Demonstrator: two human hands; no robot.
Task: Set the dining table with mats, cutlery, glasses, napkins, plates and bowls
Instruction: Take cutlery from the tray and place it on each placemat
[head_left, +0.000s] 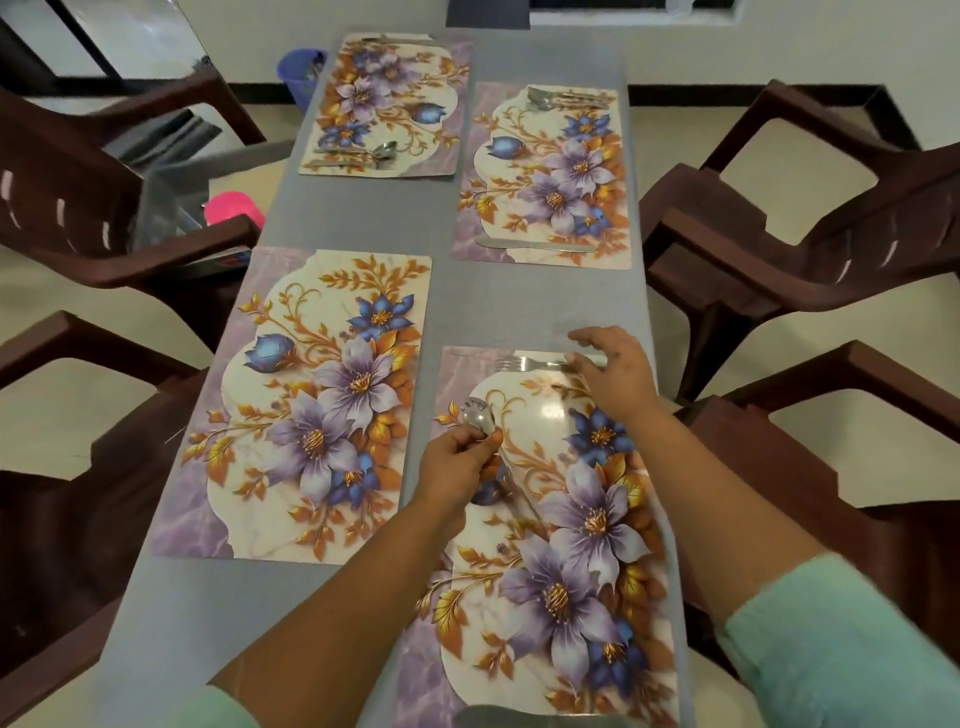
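Four floral mats lie on the grey table (363, 213). On the near right mat (550, 571), a fork (524, 364) lies along the far edge. My right hand (613, 371) rests over the fork's handle with its fingers spread and fingertips touching it. My left hand (460, 457) grips spoons (480, 415) by the handles, bowls pointing away, above the same mat. The near left mat (311, 405) carries nothing. The far right mat (545, 176) has a fork and spoon (566, 97) at its far edge and a knife (535, 244) at its near edge. The far left mat (384, 104) holds cutlery (363, 155) near its front edge.
Brown plastic chairs stand on both sides: two at the right (810, 228), two at the left (78, 208). A pink cup (231, 207) and a clear container sit on the far left chair. A blue bucket (301, 73) stands on the floor beyond the table's left side.
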